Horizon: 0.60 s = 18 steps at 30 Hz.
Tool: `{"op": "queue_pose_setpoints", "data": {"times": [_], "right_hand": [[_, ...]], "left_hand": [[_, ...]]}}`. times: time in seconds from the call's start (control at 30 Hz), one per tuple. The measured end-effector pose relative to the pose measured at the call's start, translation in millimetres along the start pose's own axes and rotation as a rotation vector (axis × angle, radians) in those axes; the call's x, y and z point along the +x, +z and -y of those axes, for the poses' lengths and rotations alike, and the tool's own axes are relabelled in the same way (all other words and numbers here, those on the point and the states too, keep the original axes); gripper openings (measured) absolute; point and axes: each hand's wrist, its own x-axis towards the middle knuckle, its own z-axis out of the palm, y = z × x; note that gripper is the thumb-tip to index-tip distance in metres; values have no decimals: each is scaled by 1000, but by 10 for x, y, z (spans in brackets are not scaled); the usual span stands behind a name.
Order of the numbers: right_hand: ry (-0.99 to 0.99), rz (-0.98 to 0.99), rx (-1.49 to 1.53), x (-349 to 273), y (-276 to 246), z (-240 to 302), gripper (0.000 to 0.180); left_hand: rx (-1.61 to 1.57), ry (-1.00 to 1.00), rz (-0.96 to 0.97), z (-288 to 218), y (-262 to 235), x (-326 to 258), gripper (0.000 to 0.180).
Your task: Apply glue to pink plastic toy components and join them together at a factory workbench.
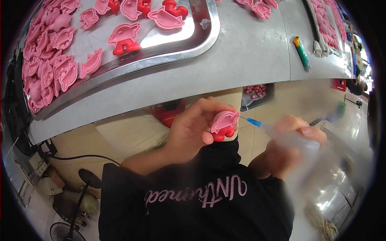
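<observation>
**Pink figure held at syringe tip, below the table's near edge**

Left hand (189, 130) closed around a small pink figure with red feet (223, 125); fingers wrap its back, thumb under the feet. Figure sits off the table, in front of its near edge, above the person's black sleeves.

Right hand (291, 146) gripping a clear syringe (289, 138), blurred. Its blue-hubbed needle (251, 121) points left, tip just beside the figure's right side; contact cannot be made out.

On the grey table (249, 52): metal tray (201, 38) along the far left, reaching the left edge. Loose pink shells (48, 64) heaped at the tray's left end; several assembled figures with red feet (124, 38) spread nearer its middle. Green-and-yellow lighter (301, 53) lies near the table's right edge, close to a second tray (321, 24) of pink pieces.
</observation>
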Motion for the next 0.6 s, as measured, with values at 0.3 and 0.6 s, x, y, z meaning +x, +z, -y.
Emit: {"op": "queue_pose_setpoints", "data": {"times": [0.3,0.6], "right_hand": [[2,117,86,-29,-46,-7,35],[-22,102,65,-76,-23,0,35]], "left_hand": [[-30,-21,-12,-1,-13,-12,70],[-39,-22,-5,11,-17,-20,71]]}}
